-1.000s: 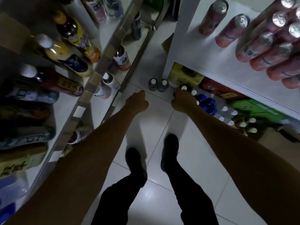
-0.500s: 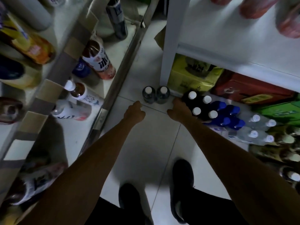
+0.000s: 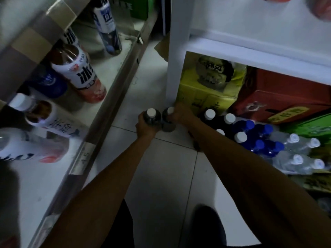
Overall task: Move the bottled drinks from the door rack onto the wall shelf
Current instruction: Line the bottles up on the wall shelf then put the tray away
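Item: two dark, white-capped bottles upright on the floor (image 3: 161,176), touching, at 12 o'clock of the feet.
Left grip (image 3: 146,127) curled round the left bottle (image 3: 152,120).
Right grip (image 3: 180,115) clamped on the right bottle (image 3: 168,126) near its neck.
Hazard: when lifted they may knock together, or the right bottle may clip the shelf post (image 3: 176,68) at its 12 o'clock.

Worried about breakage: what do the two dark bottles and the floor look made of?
Left dark bottle and right dark bottle: probably plastic, dark contents, white screw caps; glass can't be excluded. Floor: glossy pale tile, grout lines and sheen.
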A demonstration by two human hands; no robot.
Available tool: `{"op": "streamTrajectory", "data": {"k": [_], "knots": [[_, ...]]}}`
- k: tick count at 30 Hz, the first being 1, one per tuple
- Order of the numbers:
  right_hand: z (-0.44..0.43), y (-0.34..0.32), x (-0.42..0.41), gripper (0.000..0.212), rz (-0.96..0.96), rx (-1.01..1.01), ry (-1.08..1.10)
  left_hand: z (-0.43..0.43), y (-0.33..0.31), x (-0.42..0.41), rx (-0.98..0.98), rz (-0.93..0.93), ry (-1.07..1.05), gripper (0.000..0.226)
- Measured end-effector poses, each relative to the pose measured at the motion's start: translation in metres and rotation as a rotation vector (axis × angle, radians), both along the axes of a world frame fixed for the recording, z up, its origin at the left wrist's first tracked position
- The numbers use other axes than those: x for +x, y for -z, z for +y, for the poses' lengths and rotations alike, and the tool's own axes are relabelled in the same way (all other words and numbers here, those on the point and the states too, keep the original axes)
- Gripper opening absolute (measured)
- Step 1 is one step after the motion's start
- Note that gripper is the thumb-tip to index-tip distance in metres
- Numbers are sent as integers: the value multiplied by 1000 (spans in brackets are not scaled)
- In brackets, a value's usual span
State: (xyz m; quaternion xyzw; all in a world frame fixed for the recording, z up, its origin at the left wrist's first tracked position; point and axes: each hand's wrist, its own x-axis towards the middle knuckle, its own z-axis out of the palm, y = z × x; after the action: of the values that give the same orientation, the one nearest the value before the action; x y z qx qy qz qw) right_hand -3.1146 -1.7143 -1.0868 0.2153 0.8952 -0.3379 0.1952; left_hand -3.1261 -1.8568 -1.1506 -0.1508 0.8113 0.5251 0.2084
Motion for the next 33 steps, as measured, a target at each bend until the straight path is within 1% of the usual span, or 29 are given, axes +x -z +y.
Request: {"op": "streamTrajectory", "data": {"k": [1, 3, 4, 5, 6, 7, 10, 12, 14, 17, 20, 23, 26, 28, 29, 30, 33], "knots": [[-3, -3, -2, 31, 13, 9, -14, 3, 0, -1, 21, -21, -40, 75], [-8, 1, -2, 18, -9, 14, -56, 2, 3, -2, 47, -28, -71, 71], [-11, 3, 0, 29, -25, 35, -77, -2, 3, -1, 38, -13, -62, 69], [-15, 3, 3, 50, -42, 72, -104, -8, 2, 0, -3, -7, -33, 66], [-17, 4, 5, 64, -23, 99, -110, -12, 3, 0, -46, 8, 7, 64], [-19, 4, 7, 70, 1, 116, -102, -15, 4, -2, -60, 13, 42, 62], [-21, 11, 8, 76, 24, 175, -119, -15, 6, -12, 3, 43, 124, 58], [-22, 14, 10, 74, 39, 212, -134, -16, 8, -14, -28, 43, 172, 57], [-23, 17, 11, 69, 59, 229, -123, -21, 8, -11, -45, 23, 169, 65], [-22, 15, 12, 74, 50, 194, -90, -28, -3, -7, -54, -24, 151, 70], [-18, 14, 13, 77, 57, 125, -68, -34, -28, -8, 23, -7, 174, 64], [-16, 10, 16, 80, 57, 105, -72, -43, -63, -8, 158, 26, 122, 61], [-20, 5, 17, 89, 53, 22, -46, -48, -109, -2, 298, 60, 43, 67], [-21, 9, 15, 103, 46, -64, 23, -52, -135, 7, 377, 105, 5, 68], [-22, 9, 15, 101, 43, -58, 22, -55, -143, 13, 420, 116, -17, 72], [-24, 9, 15, 94, 54, -21, 4, -58, -149, 18, 448, 123, -38, 75], [-25, 13, 16, 80, 85, 67, -3, -64, -160, 30, 507, 105, -91, 73]]}}
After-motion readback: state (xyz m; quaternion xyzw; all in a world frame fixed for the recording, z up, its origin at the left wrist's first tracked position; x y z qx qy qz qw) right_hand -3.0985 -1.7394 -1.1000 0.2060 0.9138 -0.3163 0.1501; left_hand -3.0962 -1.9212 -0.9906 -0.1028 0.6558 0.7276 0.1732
